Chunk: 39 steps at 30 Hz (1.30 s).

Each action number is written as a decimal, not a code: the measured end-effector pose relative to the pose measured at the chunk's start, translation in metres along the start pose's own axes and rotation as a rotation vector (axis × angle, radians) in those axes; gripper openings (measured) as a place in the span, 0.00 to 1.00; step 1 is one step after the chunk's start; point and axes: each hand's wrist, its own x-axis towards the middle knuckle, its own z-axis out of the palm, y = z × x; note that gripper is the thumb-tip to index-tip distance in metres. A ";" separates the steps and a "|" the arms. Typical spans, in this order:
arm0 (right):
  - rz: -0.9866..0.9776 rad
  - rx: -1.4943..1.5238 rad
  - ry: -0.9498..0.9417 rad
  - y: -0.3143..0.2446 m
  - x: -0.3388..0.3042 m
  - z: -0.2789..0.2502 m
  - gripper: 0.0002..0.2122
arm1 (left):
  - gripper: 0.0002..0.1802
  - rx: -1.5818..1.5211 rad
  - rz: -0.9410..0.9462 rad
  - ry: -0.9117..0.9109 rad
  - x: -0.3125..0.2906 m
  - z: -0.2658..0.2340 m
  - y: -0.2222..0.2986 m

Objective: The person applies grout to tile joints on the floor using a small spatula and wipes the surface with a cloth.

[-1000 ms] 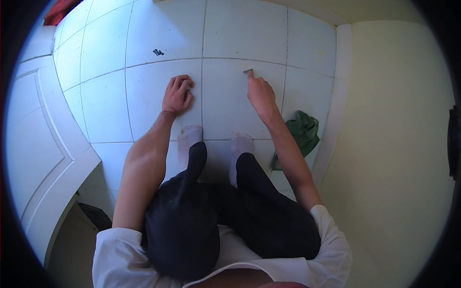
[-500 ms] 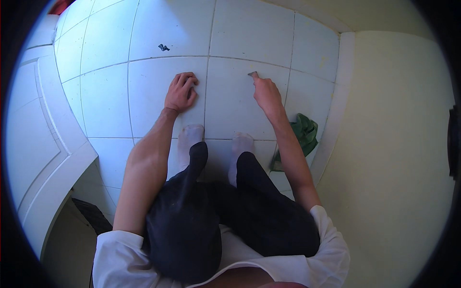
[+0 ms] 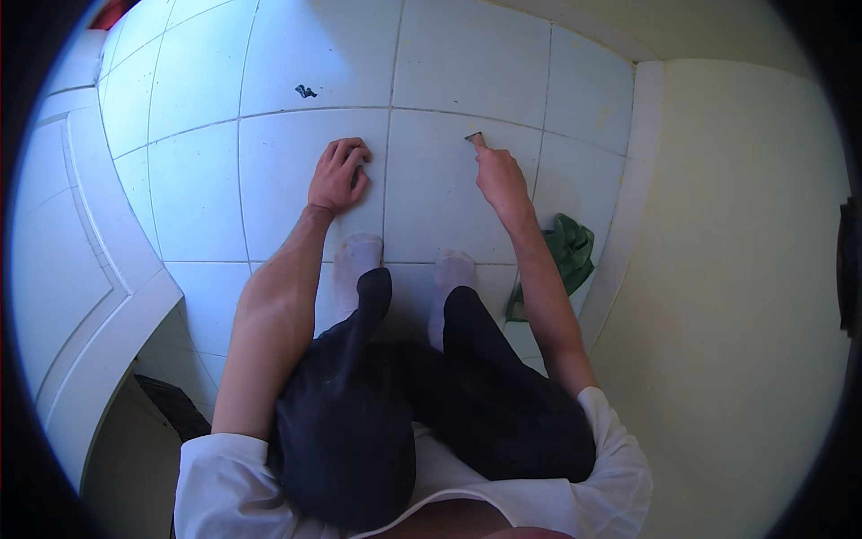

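Observation:
My right hand [image 3: 502, 174] is closed on a small, flat, dark triangular blade-like piece [image 3: 473, 136], its index finger stretched along it against the pale tiled floor [image 3: 314, 216]. The handle, if there is one, is hidden in the fist. To the left, my left hand [image 3: 338, 177] rests on the tiles with loosely bent fingers, thumb apart from them and a dark shadow between; I see nothing held. A small crumpled black scrap [image 3: 306, 92] lies on the floor beyond my left hand.
A crumpled green bag or cloth [image 3: 567, 253] lies beside my right forearm, near the wall [image 3: 736, 251]. A white panelled door [image 3: 76, 242] stands at the left. My socked feet [image 3: 362, 254] are between my arms. Small dark specks and yellowish stains dot the far tiles.
The dark piece at my right fingertip shows a slightly different tilt and looks darker. My left hand stays in place; the whole view has shifted very slightly.

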 end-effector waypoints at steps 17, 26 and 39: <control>0.031 0.034 -0.017 -0.008 0.000 -0.008 0.26 | 0.17 -0.002 -0.005 -0.005 0.000 0.000 0.000; 0.059 0.015 -0.087 -0.010 -0.002 -0.014 0.25 | 0.17 0.009 -0.004 -0.005 -0.001 0.000 -0.002; 0.025 -0.068 -0.035 -0.002 -0.006 -0.022 0.21 | 0.17 0.012 -0.007 -0.005 0.000 0.002 -0.003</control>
